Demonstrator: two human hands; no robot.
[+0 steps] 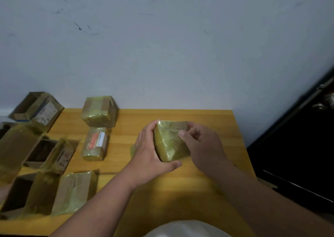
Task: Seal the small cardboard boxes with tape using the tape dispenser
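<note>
A small cardboard box [169, 142] wrapped in yellowish tape is held tilted just above the wooden table [207, 121], right of centre. My left hand [150, 157] grips its left side, thumb under the near edge. My right hand [202, 144] holds its right side, thumb pressed on the top face. A bit of loose tape [132, 151] shows behind my left hand. No tape dispenser is in view.
Two taped boxes [99, 111] [94, 143] sit left of centre. Several more boxes, some open [41, 151] [16, 193], crowd the table's left side, with another [38, 108] at the back left. A wall rises behind; a dark door [307, 137] stands at right.
</note>
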